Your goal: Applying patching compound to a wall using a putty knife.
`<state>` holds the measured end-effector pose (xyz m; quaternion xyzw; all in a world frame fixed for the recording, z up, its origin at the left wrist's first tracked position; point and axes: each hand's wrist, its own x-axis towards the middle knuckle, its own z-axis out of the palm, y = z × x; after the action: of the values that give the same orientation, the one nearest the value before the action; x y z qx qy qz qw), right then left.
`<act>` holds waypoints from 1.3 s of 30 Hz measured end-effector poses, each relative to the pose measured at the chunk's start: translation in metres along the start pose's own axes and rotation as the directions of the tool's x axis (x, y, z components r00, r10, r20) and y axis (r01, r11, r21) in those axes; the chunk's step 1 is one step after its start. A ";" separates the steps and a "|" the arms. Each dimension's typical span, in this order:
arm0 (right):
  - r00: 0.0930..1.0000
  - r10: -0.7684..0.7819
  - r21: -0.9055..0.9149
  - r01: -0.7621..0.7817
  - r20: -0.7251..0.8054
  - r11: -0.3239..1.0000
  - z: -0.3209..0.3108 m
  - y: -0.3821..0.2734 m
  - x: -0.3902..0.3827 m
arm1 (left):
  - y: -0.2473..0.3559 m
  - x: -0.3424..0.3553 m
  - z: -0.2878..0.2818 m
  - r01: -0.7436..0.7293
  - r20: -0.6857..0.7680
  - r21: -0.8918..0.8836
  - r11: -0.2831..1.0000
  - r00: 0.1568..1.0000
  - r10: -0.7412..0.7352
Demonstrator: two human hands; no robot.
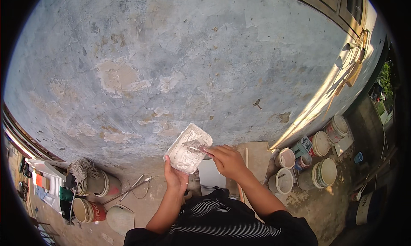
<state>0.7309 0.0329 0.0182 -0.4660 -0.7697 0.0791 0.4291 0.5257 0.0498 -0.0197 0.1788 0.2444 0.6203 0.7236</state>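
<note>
My left hand (175,176) holds a shallow rectangular tray (208,138) from below, its thumb along the near left edge. White paste (185,159) is smeared over the inside of the tray. My right hand (227,161) is closed round the handle of a putty knife (195,145), whose paste-covered blade lies in the tray against the paste. Most of the handle is hidden by my fingers. In front of me stands a worn blue-grey wall (180,53) with rough beige patches (120,76); the tray is held before its lower part.
Several buckets stand at the right, among them a white one (282,182) and a large lidded one (324,173). More containers, including a red-and-white bucket (89,210), stand at the left near a long rod (124,190). A window frame (329,6) is at upper right.
</note>
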 end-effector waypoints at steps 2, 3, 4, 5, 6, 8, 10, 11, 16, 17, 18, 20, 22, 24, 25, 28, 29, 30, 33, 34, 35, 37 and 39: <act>0.995 0.069 -0.017 -0.068 0.072 0.998 0.005 -0.018 -0.004 | -0.002 0.002 -0.004 -0.003 -0.010 0.021 1.000 1.000 0.003; 0.995 0.068 -0.013 -0.067 0.075 0.998 0.003 -0.024 -0.005 | -0.003 0.002 -0.006 0.008 0.003 0.022 1.000 1.000 -0.008; 0.991 0.075 0.020 -0.078 0.114 0.997 0.002 -0.030 -0.006 | -0.004 0.002 -0.008 0.019 0.015 0.024 1.000 1.000 -0.019; 0.985 0.081 0.053 -0.090 0.152 0.995 0.002 -0.033 -0.006 | -0.005 0.001 -0.008 0.017 0.010 0.025 1.000 1.000 -0.018; 0.985 0.080 0.057 -0.090 0.154 0.994 0.002 -0.028 -0.006 | -0.005 0.001 -0.008 0.027 0.000 0.006 1.000 1.000 -0.027; 0.966 0.256 0.271 -0.255 0.030 0.928 -0.002 -0.013 -0.005 | -0.005 0.000 -0.007 0.035 -0.014 -0.011 0.999 0.999 -0.035; 0.932 0.362 0.474 -0.328 0.021 0.817 -0.007 -0.008 -0.004 | -0.007 -0.004 -0.005 0.036 -0.028 -0.028 0.999 0.999 -0.037; 0.885 0.465 0.651 -0.371 0.031 0.663 -0.008 -0.006 -0.004 | -0.007 -0.004 -0.006 0.033 -0.033 -0.028 0.999 0.999 -0.034; 0.887 0.445 0.425 -0.452 0.123 0.784 -0.008 0.003 -0.009 | -0.012 -0.006 -0.009 0.085 0.013 -0.024 0.996 0.996 -0.085; 0.869 0.493 0.383 -0.469 0.041 0.796 -0.004 0.009 -0.009 | -0.013 -0.006 -0.008 0.089 0.014 -0.023 0.996 0.996 -0.089; 0.847 0.531 0.342 -0.488 -0.040 0.803 -0.003 0.012 -0.008 | -0.012 -0.006 -0.007 0.079 0.024 -0.020 0.997 0.997 -0.079; 0.853 0.502 0.295 -0.448 -0.140 0.844 -0.008 0.013 -0.005 | -0.012 -0.007 -0.006 0.071 0.035 -0.016 0.997 0.997 -0.071; 0.840 0.503 0.309 -0.433 -0.204 0.847 -0.014 0.014 -0.005 | -0.011 -0.007 -0.007 0.061 0.001 0.002 0.998 0.998 -0.061; 0.894 0.399 0.178 -0.367 -0.206 0.913 -0.014 0.014 -0.007 | -0.012 -0.007 -0.007 0.058 0.013 0.003 0.998 0.998 -0.058; 0.938 0.289 0.046 -0.285 -0.190 0.957 -0.014 0.014 -0.008 | -0.013 -0.008 -0.007 0.052 0.026 0.004 0.999 0.998 -0.052; 0.977 0.212 -0.004 -0.212 -0.033 0.977 -0.001 -0.009 -0.013 | -0.017 -0.006 -0.008 0.081 0.029 0.007 0.997 0.996 -0.081; 0.977 0.212 -0.003 -0.213 -0.033 0.977 0.003 -0.017 -0.015 | -0.019 -0.005 -0.008 0.081 0.029 0.008 0.997 0.996 -0.081; 0.977 0.212 0.038 -0.213 0.033 0.976 0.008 -0.024 -0.019 | -0.020 -0.004 -0.009 0.078 0.016 0.028 0.997 0.997 -0.079; 0.979 0.179 0.094 -0.188 0.098 0.978 0.008 -0.025 -0.024 | -0.020 -0.001 -0.012 0.089 -0.009 0.000 0.996 0.996 -0.089; 0.947 0.310 0.265 -0.322 0.089 0.909 0.001 -0.025 -0.020 | -0.019 0.000 -0.014 0.099 -0.020 -0.049 0.994 0.995 -0.100; 0.895 0.434 0.426 -0.434 0.104 0.794 -0.002 -0.024 -0.019 | -0.018 0.000 -0.016 0.098 -0.023 -0.049 0.994 0.995 -0.099; 0.870 0.487 0.676 -0.404 0.076 0.616 0.006 -0.018 -0.019 | -0.021 0.000 -0.017 0.086 -0.002 0.009 0.996 0.996 -0.085; 0.851 0.512 0.464 -0.502 0.115 0.730 0.002 -0.019 -0.015 | -0.021 -0.001 -0.016 0.099 -0.001 -0.031 0.995 0.995 -0.099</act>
<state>0.7197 0.0116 0.0181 -0.5382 -0.5646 0.3754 0.5006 0.5336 0.0446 -0.0443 0.1545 0.2441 0.5877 0.7557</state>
